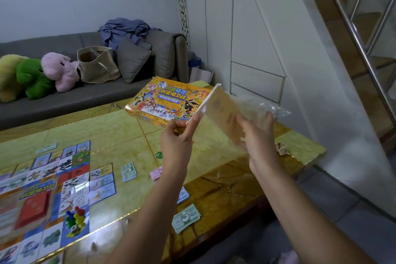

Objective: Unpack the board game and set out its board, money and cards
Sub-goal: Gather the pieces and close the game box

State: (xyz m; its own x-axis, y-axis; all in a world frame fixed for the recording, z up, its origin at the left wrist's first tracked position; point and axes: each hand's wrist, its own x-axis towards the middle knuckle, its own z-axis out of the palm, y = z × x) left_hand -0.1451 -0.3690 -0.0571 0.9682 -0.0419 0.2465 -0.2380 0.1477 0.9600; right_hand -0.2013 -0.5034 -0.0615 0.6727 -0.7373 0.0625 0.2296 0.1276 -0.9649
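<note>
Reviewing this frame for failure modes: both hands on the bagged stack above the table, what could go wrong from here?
1. The left hand pinches only the edge of the yellowish stack, while the right hand pulls the clear plastic bag; the grip may slip and sheets scatter.
2. Falling sheets could disturb the money piles below.
3. One pile overhangs the table edge and could get knocked off.

Board (42, 191) flat on table's left, pawns on corner. Green (186, 217) and pink money (156, 173) stacks scattered nearby. Yellow game box (165, 100) closed at far edge. Bagged card pack (220, 118) held aloft.
</note>
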